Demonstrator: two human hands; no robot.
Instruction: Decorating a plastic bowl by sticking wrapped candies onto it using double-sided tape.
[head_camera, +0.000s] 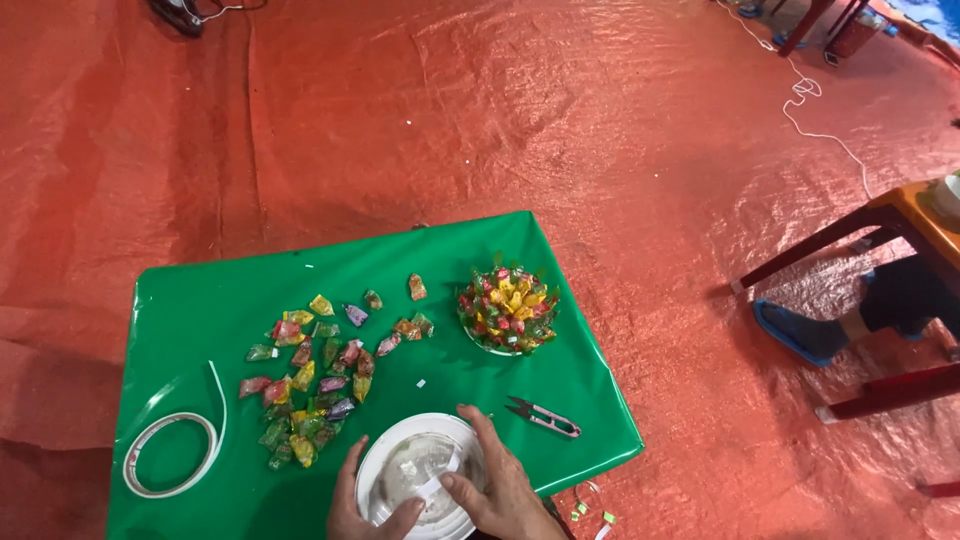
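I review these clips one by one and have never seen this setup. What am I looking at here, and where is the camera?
One picture, from a camera worn on a person's head, looking down. No machine: two bare hands. The left hand and right hand hold a round white plate, with a strip of white tape at the right fingers. On the green table lie loose wrapped candies, a candy-covered dish, small snips and a tape roll. The floor is red sheeting.

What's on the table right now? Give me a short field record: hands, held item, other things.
left hand: on the near left rim of the white plate
right hand: on the plate's right side, pinching a white strip
loose candies: scattered left of centre
candy bowl: far right, piled
snips: right of the plate
tape roll: left edge
surface: green table
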